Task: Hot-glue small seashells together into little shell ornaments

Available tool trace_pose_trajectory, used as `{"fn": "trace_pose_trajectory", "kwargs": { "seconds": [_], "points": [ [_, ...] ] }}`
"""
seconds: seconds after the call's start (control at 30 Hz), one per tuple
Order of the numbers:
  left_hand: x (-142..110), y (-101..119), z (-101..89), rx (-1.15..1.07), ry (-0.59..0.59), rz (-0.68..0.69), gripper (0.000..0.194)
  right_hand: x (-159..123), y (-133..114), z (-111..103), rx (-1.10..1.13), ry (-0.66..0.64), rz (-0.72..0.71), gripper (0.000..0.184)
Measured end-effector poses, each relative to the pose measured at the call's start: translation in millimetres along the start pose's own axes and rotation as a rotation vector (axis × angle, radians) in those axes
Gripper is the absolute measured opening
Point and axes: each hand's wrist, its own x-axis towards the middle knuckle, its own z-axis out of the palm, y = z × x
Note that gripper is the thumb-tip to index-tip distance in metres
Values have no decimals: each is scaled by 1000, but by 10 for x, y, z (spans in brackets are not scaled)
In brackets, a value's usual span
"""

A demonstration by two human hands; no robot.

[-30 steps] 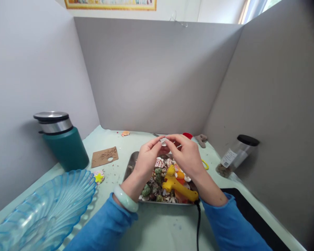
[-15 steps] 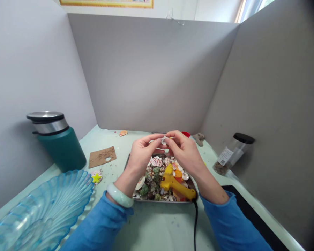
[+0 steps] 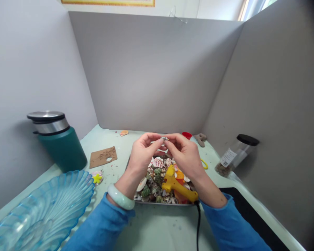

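Above the tray, my left hand and my right hand meet with fingertips pinched on a small whitish-grey shell, mostly covered by the fingers. Below them lies a metal tray heaped with seashells. A red-striped scallop shell and green lumpy shells show among them. On top of the heap, at its right side, rests a yellow hot glue gun with a black cord running off the front. A bangle circles my left wrist.
At left stand a teal flask and a blue scalloped glass dish. Between them and the tray lie a cardboard piece and a shell with a yellow star. A clear jar leans at right; a red cup is behind.
The small shell has tilted between my fingertips and now shows a narrower, greyer side. My hands stay together over the tray. The view has shifted slightly.
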Motion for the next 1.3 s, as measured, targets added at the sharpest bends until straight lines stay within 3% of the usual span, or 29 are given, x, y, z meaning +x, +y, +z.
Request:
{"fn": "trace_pose_trajectory", "kwargs": {
  "seconds": [0.2, 0.63, 0.93, 1.13, 1.3],
  "points": [
    [6, -4, -8, -78, -1, -64, 26, -15, 47, 46, -40, 18, -40, 18],
    [-14, 29, 22, -61, 62, -67, 22, -55, 5, 89, -92, 98, -154, 20],
    [-2, 66, 13, 75, 24, -16, 19, -34, 55, 80, -23, 51, -27, 19],
    [4, 72, 19, 74, -7, 3, 27, -14, -19, 55, 65, 36, 16, 17],
    [-5, 92, 22, 81, 0, -18, 18, -22, 3, 67, 44, 27, 27, 15]
  ]
}}
